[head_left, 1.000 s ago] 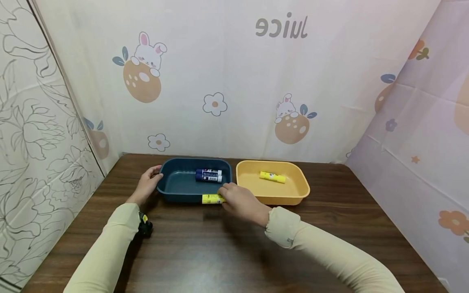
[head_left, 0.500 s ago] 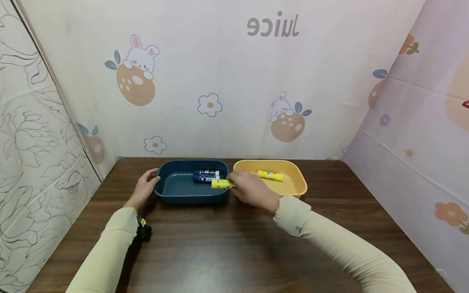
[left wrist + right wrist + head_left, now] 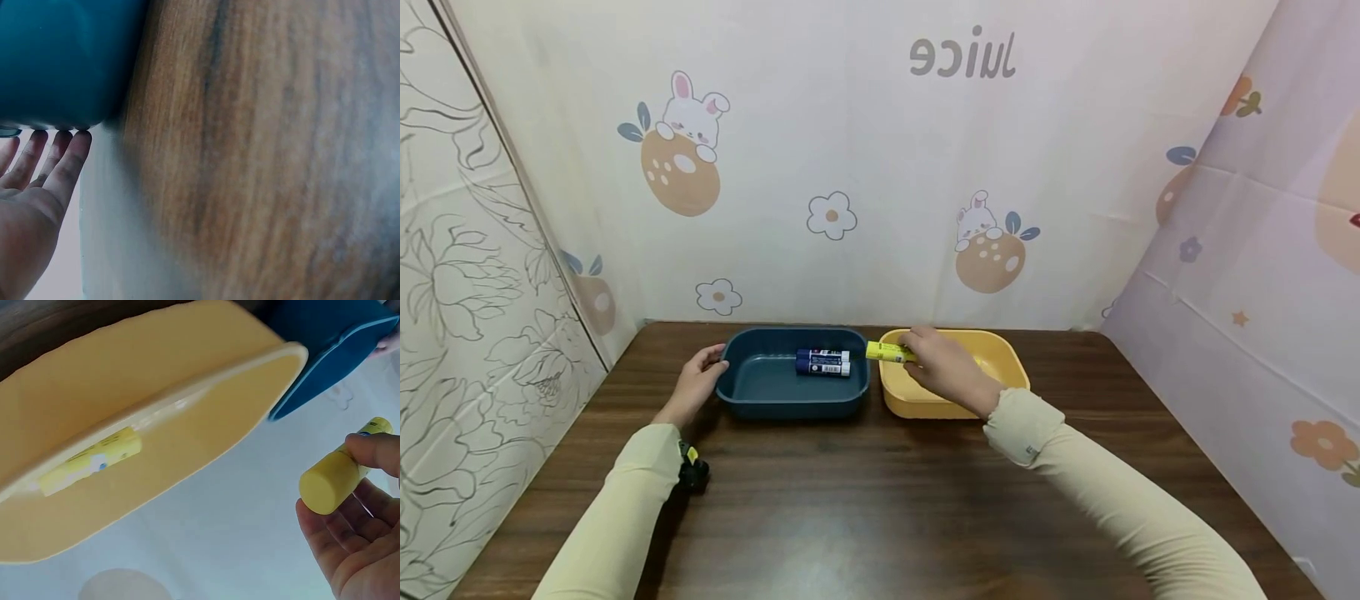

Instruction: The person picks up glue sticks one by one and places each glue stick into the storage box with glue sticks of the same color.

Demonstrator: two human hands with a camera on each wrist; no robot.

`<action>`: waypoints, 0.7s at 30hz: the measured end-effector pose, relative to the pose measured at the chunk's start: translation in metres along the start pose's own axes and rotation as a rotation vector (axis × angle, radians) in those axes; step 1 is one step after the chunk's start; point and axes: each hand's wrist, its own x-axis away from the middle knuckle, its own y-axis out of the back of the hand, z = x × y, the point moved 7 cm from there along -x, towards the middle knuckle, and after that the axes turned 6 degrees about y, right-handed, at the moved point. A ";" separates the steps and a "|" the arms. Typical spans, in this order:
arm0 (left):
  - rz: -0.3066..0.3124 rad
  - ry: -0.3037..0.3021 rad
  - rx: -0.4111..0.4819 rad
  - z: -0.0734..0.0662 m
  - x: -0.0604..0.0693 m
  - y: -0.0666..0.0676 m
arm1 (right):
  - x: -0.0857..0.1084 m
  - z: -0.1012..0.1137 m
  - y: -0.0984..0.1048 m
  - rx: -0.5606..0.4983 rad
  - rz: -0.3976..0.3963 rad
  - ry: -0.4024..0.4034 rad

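Between thumb and fingers, my right hand (image 3: 951, 371) pinches a yellow glue stick (image 3: 886, 352) above the left end of the yellow tray (image 3: 928, 408). The right wrist view shows the held stick's rounded yellow end facing the camera. Another yellow glue stick (image 3: 94, 460) lies inside the yellow tray; in the head view my right hand hides it. Two dark blue glue sticks (image 3: 822, 367) with white ends lie side by side in the dark blue tray (image 3: 790, 409). My left hand (image 3: 691, 390) touches that tray's left end, its fingers (image 3: 70, 164) straight against the outer wall.
Both trays stand side by side near the back of the brown wooden table (image 3: 820, 508), with a narrow gap between them. A patterned curtain (image 3: 850, 167) hangs right behind. A small black device (image 3: 694, 471) sits at my left wrist.
My right hand has carried the yellow glue stick up and rightward, from the blue tray's front edge to above the yellow tray. My left hand stays at the blue tray.
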 end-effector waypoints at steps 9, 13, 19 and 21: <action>-0.006 0.003 0.006 0.000 0.001 0.000 | 0.009 -0.028 -0.003 0.019 -0.013 -0.016; -0.005 0.003 0.004 0.001 0.001 0.000 | 0.011 -0.042 -0.010 0.020 -0.022 -0.026; -0.010 0.001 0.008 0.001 0.000 0.001 | 0.015 -0.062 -0.022 0.013 -0.006 -0.095; -0.014 0.001 0.009 0.001 -0.001 0.000 | 0.017 -0.068 -0.028 0.021 0.011 -0.123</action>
